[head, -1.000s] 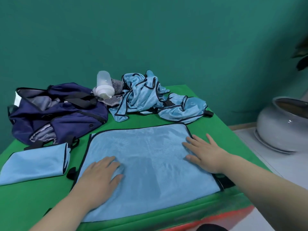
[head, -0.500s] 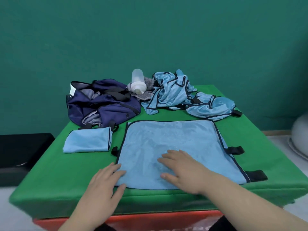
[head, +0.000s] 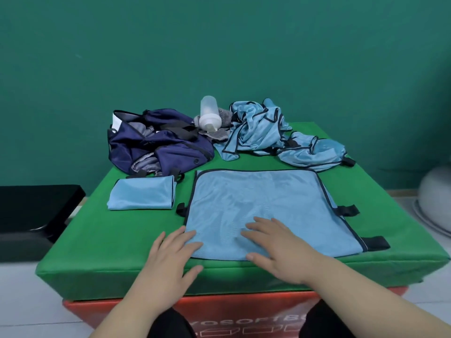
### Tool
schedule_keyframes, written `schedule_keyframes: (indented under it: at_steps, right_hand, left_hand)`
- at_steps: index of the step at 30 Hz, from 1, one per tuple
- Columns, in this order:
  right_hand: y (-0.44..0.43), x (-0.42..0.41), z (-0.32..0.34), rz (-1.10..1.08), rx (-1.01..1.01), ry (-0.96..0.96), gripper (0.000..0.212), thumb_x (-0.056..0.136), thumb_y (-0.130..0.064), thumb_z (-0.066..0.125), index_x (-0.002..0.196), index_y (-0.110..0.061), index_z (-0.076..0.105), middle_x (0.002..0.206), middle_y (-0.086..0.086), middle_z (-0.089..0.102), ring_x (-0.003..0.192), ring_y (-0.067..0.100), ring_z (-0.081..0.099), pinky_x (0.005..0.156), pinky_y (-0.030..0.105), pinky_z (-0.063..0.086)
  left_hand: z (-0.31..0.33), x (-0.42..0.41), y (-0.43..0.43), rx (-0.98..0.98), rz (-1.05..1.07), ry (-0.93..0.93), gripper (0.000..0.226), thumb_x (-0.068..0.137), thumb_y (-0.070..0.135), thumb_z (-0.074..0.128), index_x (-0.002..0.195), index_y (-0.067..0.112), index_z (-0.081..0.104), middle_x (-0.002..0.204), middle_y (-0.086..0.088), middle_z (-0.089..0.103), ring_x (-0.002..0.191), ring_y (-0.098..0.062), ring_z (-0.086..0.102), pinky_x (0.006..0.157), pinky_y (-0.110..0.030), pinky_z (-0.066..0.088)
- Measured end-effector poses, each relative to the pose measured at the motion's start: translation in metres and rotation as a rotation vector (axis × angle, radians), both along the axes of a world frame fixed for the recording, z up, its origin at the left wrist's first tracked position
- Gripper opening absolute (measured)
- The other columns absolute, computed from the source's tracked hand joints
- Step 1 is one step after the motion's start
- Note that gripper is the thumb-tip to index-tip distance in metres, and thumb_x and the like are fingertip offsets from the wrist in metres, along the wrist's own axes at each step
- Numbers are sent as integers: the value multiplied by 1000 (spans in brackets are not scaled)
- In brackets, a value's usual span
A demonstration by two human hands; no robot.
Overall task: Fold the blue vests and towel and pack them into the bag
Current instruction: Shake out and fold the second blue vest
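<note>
Touching one spread vest (head: 263, 203): left hand (head: 168, 262), right hand (head: 280, 250).

Open navy bag (head: 158, 145), slumped, grey lining showing. Folded blue vest (head: 141, 196) just in front of bag. Flat vest (head: 263, 203), black-trimmed, spread front-right of bag. Crumpled vests (head: 280, 135) heaped right of bag.

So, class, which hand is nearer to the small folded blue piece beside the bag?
Left. The left hand rests at the near left corner of the spread vest, with the folded piece beyond it; the right hand lies flat on the spread vest, farther right.
</note>
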State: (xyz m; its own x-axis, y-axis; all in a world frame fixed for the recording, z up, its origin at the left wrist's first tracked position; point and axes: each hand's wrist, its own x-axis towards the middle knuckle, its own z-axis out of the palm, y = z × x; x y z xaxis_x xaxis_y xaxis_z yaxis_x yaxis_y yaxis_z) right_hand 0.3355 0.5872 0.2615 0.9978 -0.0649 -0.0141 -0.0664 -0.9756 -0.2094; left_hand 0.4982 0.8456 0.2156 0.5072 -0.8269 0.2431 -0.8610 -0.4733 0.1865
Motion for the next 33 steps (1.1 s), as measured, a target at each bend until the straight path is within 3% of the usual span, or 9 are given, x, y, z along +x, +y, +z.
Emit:
schedule_keyframes:
  at_steps: [5, 8, 13, 15, 17, 19, 21, 26, 33]
  right_hand:
    - [-45, -60, 1, -122, 67, -76, 70, 88, -73, 41, 145, -33, 48, 149, -14, 43, 149, 8, 21, 120, 23, 11]
    - [-76, -99, -3, -225, 50, -132, 64, 81, -65, 53, 135, -31, 59, 138, -16, 54, 144, 11, 32, 120, 36, 25]
    - [-122, -139, -10, -353, 20, -142, 55, 73, -57, 69, 121, -31, 67, 123, -20, 60, 133, 11, 45, 113, 46, 35]
    - [-134, -144, -10, -375, 72, -159, 47, 72, -40, 83, 115, -29, 69, 118, -22, 61, 128, 7, 47, 113, 38, 35]
    - [-142, -143, -7, -397, 145, -174, 40, 71, -24, 89, 107, -28, 72, 113, -21, 63, 119, -1, 49, 107, 21, 35]
    - [-149, -143, -4, -448, 205, -184, 34, 73, -19, 88, 101, -30, 73, 109, -21, 64, 108, -5, 54, 96, 4, 34]
    - [-152, -143, -4, -469, 225, -172, 30, 75, -20, 86, 97, -35, 72, 109, -23, 63, 104, -8, 57, 90, 0, 33]
    - [-154, -143, -7, -484, 273, -228, 28, 76, -9, 80, 88, -32, 72, 100, -17, 68, 99, -2, 60, 82, 7, 44]
    - [-152, -149, -1, -508, 264, -199, 28, 77, -12, 76, 76, -38, 65, 89, -12, 68, 86, 6, 62, 76, 31, 53]
  left_hand:
    - [-4, 5, -1, -36, -6, 4, 48, 83, 62, 45, 119, 37, 65, 131, 18, 57, 130, -8, 45, 114, -36, 16]
    - [-2, 9, -3, -30, 21, 10, 45, 79, 59, 56, 117, 38, 67, 127, 22, 58, 127, -5, 45, 114, -38, 20]
    - [6, 24, -2, 16, -35, 107, 50, 77, 72, 44, 112, 44, 67, 122, 34, 52, 119, 2, 50, 103, -35, 40]
    - [13, 31, -3, 30, -61, 155, 31, 79, 67, 60, 107, 54, 60, 120, 37, 52, 117, 2, 51, 102, -34, 42]
    - [21, 38, -3, 41, -68, 189, 31, 81, 49, 75, 98, 62, 53, 115, 39, 54, 112, 4, 54, 99, -31, 45]
    - [28, 43, -4, 55, -75, 196, 34, 82, 39, 77, 97, 60, 55, 110, 41, 53, 105, 6, 56, 93, -26, 47]
    - [32, 45, -5, 60, -99, 170, 30, 82, 29, 78, 101, 48, 65, 109, 40, 54, 102, 6, 57, 91, -24, 47]
    - [31, 41, -10, 80, -134, 45, 22, 75, 31, 64, 95, 38, 69, 101, 31, 57, 89, 1, 61, 77, -26, 54]
    - [38, 34, -10, 120, -55, -24, 42, 58, 2, 88, 85, 30, 71, 86, 22, 64, 69, -10, 65, 60, -26, 51]
